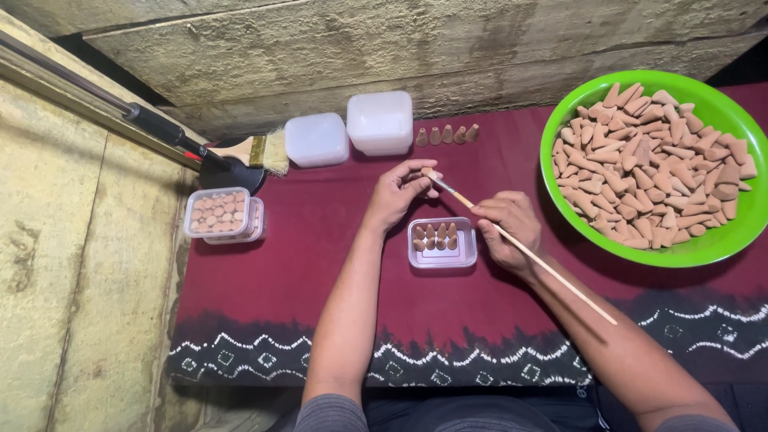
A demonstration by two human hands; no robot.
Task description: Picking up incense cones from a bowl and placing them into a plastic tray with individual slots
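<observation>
The right hand (506, 228) pinches a thin stick (528, 252); the left hand (398, 192) pinches a small cone (426, 173) at its tip. Excess pressure may crack the cone or drop it beside the tray (442, 258) below.

Cloth (320, 280) spread over the work surface, near edge toward the person. Small open box (442, 242) sits mid-cloth, a few cones (436, 234) standing in its far half. Left hand (398, 194) just far-left of that box; right hand (506, 228) just right of it, with a thin stick (536, 260) running from near-right up to the left hand's fingertips. Big bowl (724, 248) at far right, heaped with cones (652, 164). Far edge: two lidded tubs (350, 132) side by side, then a row of loose cones (446, 134) to their right. Brush (258, 151) left of the tubs. Filled boxes (224, 214) (stacked, two it seems) at the cloth's left edge.
</observation>
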